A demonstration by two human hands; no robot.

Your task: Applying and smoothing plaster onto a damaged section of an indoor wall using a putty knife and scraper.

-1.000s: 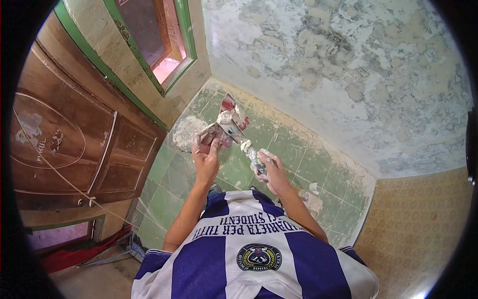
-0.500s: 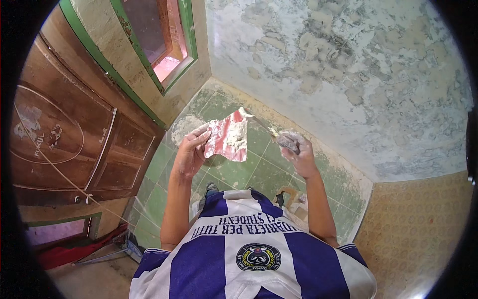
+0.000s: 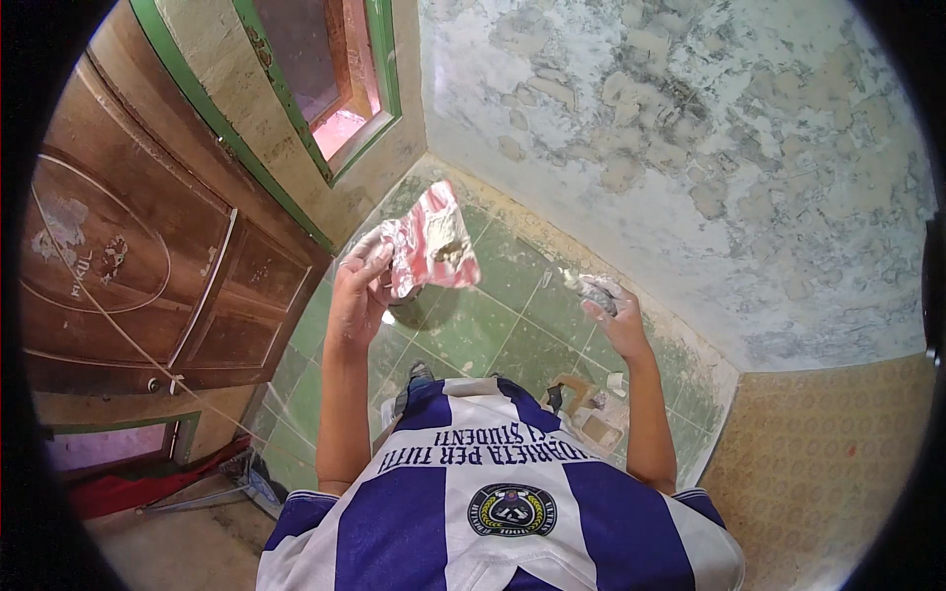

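My left hand (image 3: 361,286), whitened with dust, pinches one edge of a crinkled red-and-white striped sheet (image 3: 406,258). A lump of off-white filler paste (image 3: 449,236) sits on the sheet's right part. Closed round the smeared grey handle of a putty knife (image 3: 595,290) is my right hand (image 3: 621,313), apart from the sheet and to its right. The knife's blade barely shows now; the earlier frame shows it thin and coated with paste.
Ahead and right rises a patchy, filler-spotted wall (image 3: 650,148). A brown wooden door (image 3: 128,236) and a green-framed window (image 3: 389,69) stand left. On the dusty green tiles (image 3: 473,330), scraps and a small tray-like thing (image 3: 599,431) lie near my feet.
My left hand has lifted and tilted the sheet up and to the left. With the putty knife, my right hand has drawn away to the right, its blade leaving the sheet's edge.
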